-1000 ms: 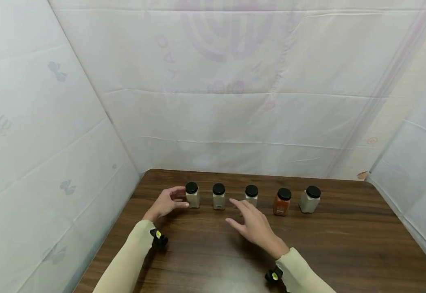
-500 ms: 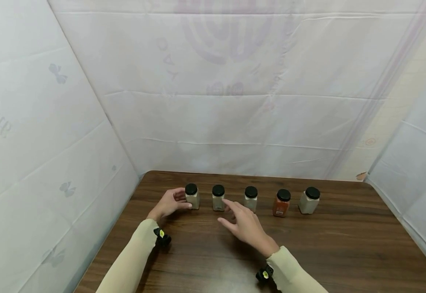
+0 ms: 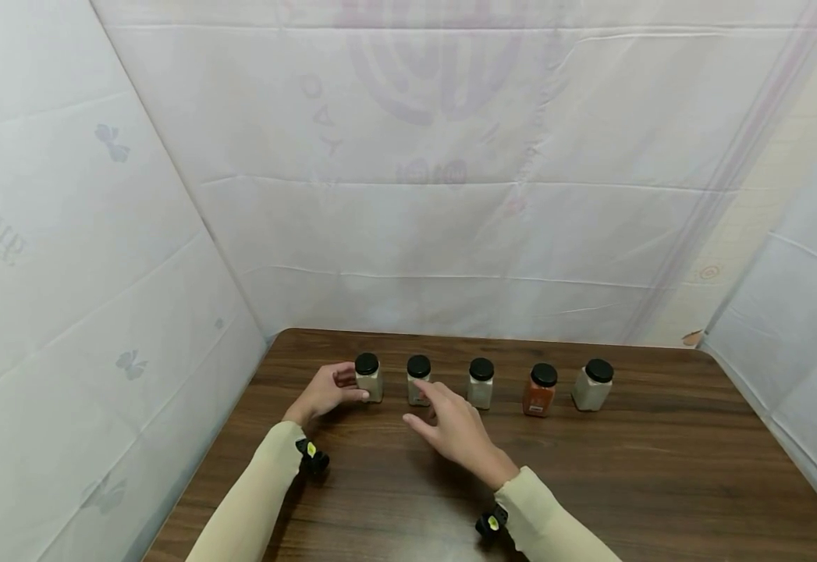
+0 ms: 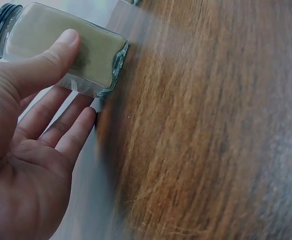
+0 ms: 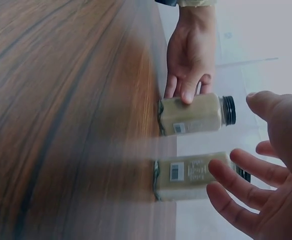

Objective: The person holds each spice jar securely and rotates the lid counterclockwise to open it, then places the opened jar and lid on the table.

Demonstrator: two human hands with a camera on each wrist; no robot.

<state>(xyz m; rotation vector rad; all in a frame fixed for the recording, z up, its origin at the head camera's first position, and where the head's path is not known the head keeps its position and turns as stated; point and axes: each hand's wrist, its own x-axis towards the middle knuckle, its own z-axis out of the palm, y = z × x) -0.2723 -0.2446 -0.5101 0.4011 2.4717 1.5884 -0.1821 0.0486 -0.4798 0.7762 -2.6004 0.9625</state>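
Observation:
Several square clear spice jars with black screw lids stand upright in a row on the table. My left hand [image 3: 322,393] holds the leftmost jar [image 3: 371,385], filled with pale greenish-tan powder. In the left wrist view the thumb presses this jar's front face while the fingers reach behind its side. My right hand [image 3: 456,429], fingers spread and slightly bent, is in front of the second jar [image 3: 418,367] and overlaps it in the head view. The right wrist view shows nothing in its grasp; that second jar carries a barcode label [image 5: 177,171].
Farther right stand a third pale jar [image 3: 480,390], an orange-red jar [image 3: 539,398] and a whitish jar [image 3: 592,392]. The brown wooden table [image 3: 647,476] ends at a white cloth wall [image 3: 408,304] behind, with another cloth wall on the left.
My right hand has moved left, from before the third jar to before the second. The left thumb has come onto the leftmost jar's front, and the jars have stayed in place.

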